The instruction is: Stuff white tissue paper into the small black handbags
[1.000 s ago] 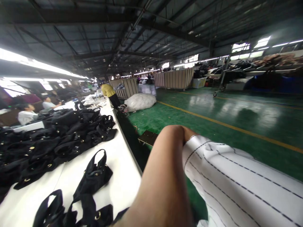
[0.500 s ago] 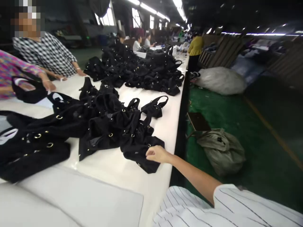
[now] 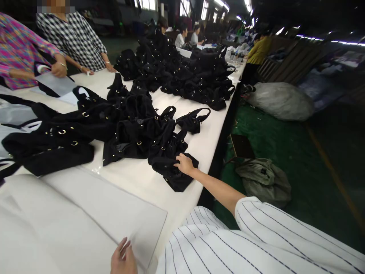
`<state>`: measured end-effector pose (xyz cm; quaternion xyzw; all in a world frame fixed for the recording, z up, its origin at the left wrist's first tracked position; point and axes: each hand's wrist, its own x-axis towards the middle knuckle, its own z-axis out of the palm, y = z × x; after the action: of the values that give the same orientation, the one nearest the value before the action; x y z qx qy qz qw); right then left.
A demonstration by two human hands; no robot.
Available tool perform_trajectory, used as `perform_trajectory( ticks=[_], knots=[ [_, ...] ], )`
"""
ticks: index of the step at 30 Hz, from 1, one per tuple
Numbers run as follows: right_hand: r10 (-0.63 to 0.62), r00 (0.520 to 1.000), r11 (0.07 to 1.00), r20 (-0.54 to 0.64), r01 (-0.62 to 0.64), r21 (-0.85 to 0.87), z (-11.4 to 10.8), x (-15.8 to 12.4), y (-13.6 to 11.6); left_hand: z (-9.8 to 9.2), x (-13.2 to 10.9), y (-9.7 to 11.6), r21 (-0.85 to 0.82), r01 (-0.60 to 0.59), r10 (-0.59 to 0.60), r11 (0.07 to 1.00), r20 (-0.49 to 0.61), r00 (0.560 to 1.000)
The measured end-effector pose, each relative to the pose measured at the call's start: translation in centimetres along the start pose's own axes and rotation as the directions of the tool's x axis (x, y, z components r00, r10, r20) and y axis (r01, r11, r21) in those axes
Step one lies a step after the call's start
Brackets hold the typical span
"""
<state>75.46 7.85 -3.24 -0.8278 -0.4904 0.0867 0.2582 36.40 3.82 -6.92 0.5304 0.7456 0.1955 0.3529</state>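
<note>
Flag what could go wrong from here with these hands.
The black fabric bag under the right hand lies near the edge of the white table, so a careless pull might drop it to the green floor. The left hand is at the clear plastic sheet; shifting that sheet could snag the neighbouring black bags.

You are facing a long factory hall: a glossy green floor [image 3: 285, 182] with a yellow painted line [image 3: 333, 179] is stretching away on the right, windows [image 3: 185, 7] are glowing far ahead, and strip lights [image 3: 313, 38] are shining under the dark ceiling.
</note>
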Motion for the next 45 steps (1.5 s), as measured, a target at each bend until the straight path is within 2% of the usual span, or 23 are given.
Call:
perform_trajectory(
  ticks=[2, 4, 6, 9, 11, 13, 15, 17, 19, 21, 24, 27, 30, 32, 34, 35, 36, 37, 39, 40, 42, 43, 45],
  knots=[
    [-0.010, 0.998, 0.985, -0.056, 0.019, 0.172, -2.2, -0.9, -0.2, 0.1, -1.0, 2.2, -0.070, 0.007, -0.001, 0.997, 0.084, 0.996],
    [-0.051, 0.993, 0.932, -0.103, 0.085, 0.353, -4.7, -2.6, -0.8, 0.0, -2.0, 4.4, -0.193, -0.020, 0.054, 0.981, 0.173, 0.983],
    [-0.090, 0.991, 0.848, -0.096, 0.127, 0.515, -7.1, -4.6, -2.0, -0.1, -2.9, 6.6, -0.382, -0.094, 0.195, 0.919, 0.236, 0.952],
    [-0.168, 0.985, 0.718, -0.042, 0.152, 0.679, -9.5, -7.1, -4.5, -0.4, -3.7, 10.1, -0.559, -0.281, 0.458, 0.780, 0.205, 0.865],
    [-0.278, 0.961, 0.642, -0.008, 0.192, 0.742, -10.2, -8.1, -6.2, -1.0, -3.8, 12.3, -0.507, -0.405, 0.547, 0.761, 0.167, 0.820],
    [-0.402, 0.915, 0.563, 0.026, 0.224, 0.795, -10.3, -9.0, -7.7, -1.9, -3.9, 14.1, -0.393, -0.461, 0.568, 0.795, 0.216, 0.794],
    [-0.479, 0.876, 0.496, 0.052, 0.221, 0.840, -10.0, -9.8, -8.9, -3.0, -4.0, 14.9, -0.261, -0.442, 0.506, 0.858, 0.282, 0.815],
    [-0.490, 0.868, 0.461, 0.079, 0.181, 0.869, -9.5, -10.5, -9.3, -4.2, -4.1, 14.5, -0.119, -0.386, 0.404, 0.915, 0.246, 0.881],
    [-0.455, 0.883, 0.457, 0.113, 0.123, 0.881, -8.6, -10.9, -9.1, -5.3, -4.4, 13.2, 0.008, -0.329, 0.326, 0.944, 0.113, 0.939],
    [-0.407, 0.900, 0.459, 0.157, 0.053, 0.887, -7.2, -10.9, -8.6, -6.2, -4.8, 11.3, 0.075, -0.301, 0.301, 0.951, 0.020, 0.954],
    [-0.347, 0.910, 0.475, 0.227, -0.039, 0.879, -4.0, -10.5, -7.9, -6.8, -5.2, 8.5, 0.036, -0.279, 0.281, 0.960, -0.057, 0.958],
    [-0.331, 0.892, 0.454, 0.309, -0.136, 0.881, -0.2, -10.1, -8.3, -6.6, -5.2, 6.1, -0.157, -0.147, 0.137, 0.977, -0.075, 0.988],
    [-0.352, 0.822, 0.423, 0.447, -0.287, 0.860, 2.6, -9.9, -9.2, -6.0, -5.0, 4.8, -0.482, 0.078, -0.094, 0.873, -0.008, 0.996],
    [-0.403, 0.731, 0.433, 0.550, -0.378, 0.819, 3.6, -10.3, -9.7, -5.9, -5.0, 4.5, -0.642, 0.168, -0.197, 0.748, 0.027, 0.980],
    [-0.479, 0.633, 0.474, 0.608, -0.395, 0.786, 4.1, -11.0, -9.9, -6.1, -5.2, 4.7, -0.719, 0.203, -0.245, 0.664, 0.047, 0.968],
    [-0.507, 0.604, 0.508, 0.615, -0.367, 0.779, 4.3, -11.5, -9.9, -6.2, -5.3, 4.8, -0.738, 0.207, -0.244, 0.642, 0.059, 0.968],
    [-0.516, 0.598, 0.546, 0.614, -0.323, 0.773, 4.5, -12.0, -10.0, -6.4, -5.5, 5.0, -0.745, 0.206, -0.228, 0.634, 0.074, 0.971],
    [-0.507, 0.611, 0.587, 0.608, -0.271, 0.763, 4.6, -12.6, -10.0, -6.6, -5.8, 5.2, -0.742, 0.199, -0.201, 0.640, 0.089, 0.976],
    [-0.470, 0.676, 0.650, 0.567, -0.169, 0.741, 4.6, -13.5, -10.1, -7.1, -6.3, 5.6, -0.705, 0.144, -0.102, 0.694, 0.102, 0.990],
    [-0.457, 0.715, 0.660, 0.529, -0.126, 0.741, 4.4, -13.8, -10.2, -7.3, -6.5, 5.7, -0.666, 0.079, -0.032, 0.742, 0.082, 0.996],
    [-0.459, 0.771, 0.645, 0.441, -0.053, 0.763, 3.2, -13.9, -10.1, -7.8, -6.9, 5.7, -0.540, -0.127, 0.134, 0.832, -0.027, 0.991],
    [-0.468, 0.789, 0.629, 0.398, -0.019, 0.777, 2.4, -13.6, -9.9, -7.8, -7.0, 5.5, -0.453, -0.245, 0.222, 0.857, -0.103, 0.969],
    [-0.487, 0.808, 0.610, 0.332, 0.042, 0.791, 0.6, -12.6, -9.3, -7.6, -7.0, 5.2, -0.270, -0.439, 0.380, 0.857, -0.245, 0.892]
  ],
)
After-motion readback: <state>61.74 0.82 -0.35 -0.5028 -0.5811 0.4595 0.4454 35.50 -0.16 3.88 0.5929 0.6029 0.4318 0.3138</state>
